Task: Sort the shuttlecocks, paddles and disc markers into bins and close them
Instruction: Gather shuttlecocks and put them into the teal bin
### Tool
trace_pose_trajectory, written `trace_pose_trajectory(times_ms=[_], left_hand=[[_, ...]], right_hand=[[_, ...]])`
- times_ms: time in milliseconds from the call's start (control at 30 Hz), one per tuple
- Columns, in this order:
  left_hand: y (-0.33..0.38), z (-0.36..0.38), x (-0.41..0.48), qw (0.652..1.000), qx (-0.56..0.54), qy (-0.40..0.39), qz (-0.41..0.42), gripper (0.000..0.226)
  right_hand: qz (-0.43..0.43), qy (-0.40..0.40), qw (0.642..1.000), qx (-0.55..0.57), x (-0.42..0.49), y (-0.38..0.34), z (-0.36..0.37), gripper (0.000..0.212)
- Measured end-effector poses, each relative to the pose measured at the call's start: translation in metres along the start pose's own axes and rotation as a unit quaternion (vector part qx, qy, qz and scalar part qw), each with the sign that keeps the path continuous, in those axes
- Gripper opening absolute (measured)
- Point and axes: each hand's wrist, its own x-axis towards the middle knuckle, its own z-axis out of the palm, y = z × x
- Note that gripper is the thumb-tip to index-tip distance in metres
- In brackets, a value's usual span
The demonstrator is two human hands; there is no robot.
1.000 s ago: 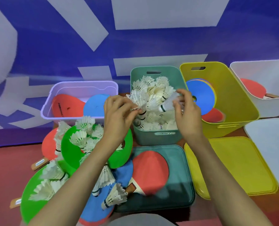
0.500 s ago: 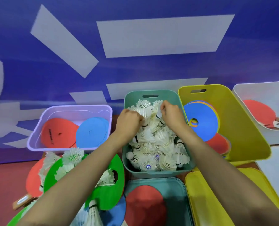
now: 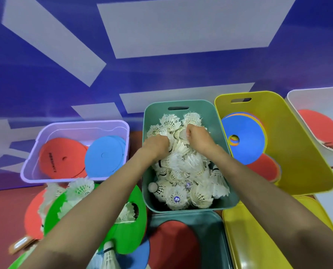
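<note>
Gripping shuttlecocks point(image 3: 181, 166) heaped in the teal bin point(image 3: 161, 109), head view only. Left hand point(image 3: 156, 144) and right hand point(image 3: 197, 136) are both curled tight on feathers, fingertips buried in the pile. Loose shuttlecocks point(image 3: 80, 187) sit on the green disc point(image 3: 126, 235) left of the bin. My guess: featherlight, skirts crush easily. Take them by the cork end, squeeze gently, don't stuff.

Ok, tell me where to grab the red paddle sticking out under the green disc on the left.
Probably take the red paddle by its wooden handle, from the near left: it pokes out bare there, while a green disc and shuttlecocks cover the blade.
</note>
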Motion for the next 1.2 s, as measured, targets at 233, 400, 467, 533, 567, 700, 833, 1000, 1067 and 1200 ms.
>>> trace_pose_trajectory(times_ms=[233, 400, 467, 533, 567, 700, 833, 1000, 1067, 1200], left_hand=[[-0.003, -0.009, -0.02, 0.997, -0.077, 0.005, 0.024, 0.038], [-0.004, -0.006, -0.069, 0.969, -0.17, 0.167, 0.062, 0.037], [-0.009, 0.003, -0.098, 0.945, -0.212, 0.238, 0.077, 0.031], [-0.015, 0.017, -0.128, 0.919, -0.249, 0.295, 0.081, 0.028], [-0.02, 0.024, -0.142, 0.907, -0.26, 0.322, 0.078, 0.028], [-0.045, 0.061, -0.195, 0.879, -0.291, 0.377, 0.037, 0.029], [-0.081, 0.106, -0.233, 0.901, -0.276, 0.333, -0.027, 0.028], [-0.113, 0.15, -0.265, 0.937, -0.223, 0.243, -0.113, 0.029], [-0.12, 0.16, -0.274, 0.94, -0.223, 0.222, -0.133, 0.03], [-0.127, 0.174, -0.288, 0.93, -0.255, 0.232, -0.125, 0.036]], right_hand=[[-0.01, 0.011, 0.999, -0.036, -0.024, -0.009, -0.017, 0.038], [-0.044, 0.068, 0.996, -0.029, -0.073, -0.024, -0.034, 0.04], [-0.081, 0.08, 0.993, -0.015, -0.098, -0.034, -0.036, 0.04], [-0.129, 0.09, 0.988, -0.002, -0.125, -0.045, -0.035, 0.041], [-0.148, 0.096, 0.984, 0.004, -0.137, -0.052, -0.033, 0.04], [-0.237, 0.153, 0.958, 0.043, -0.185, -0.079, -0.009, 0.034], [-0.316, 0.111, 0.94, 0.066, -0.223, -0.106, 0.041, 0.031], [-0.264, -0.035, 0.964, 0.001, -0.244, -0.128, 0.105, 0.038], [-0.203, -0.11, 0.973, -0.022, -0.246, -0.136, 0.123, 0.043], [-0.15, -0.174, 0.971, -0.067, -0.25, -0.149, 0.155, 0.047]])
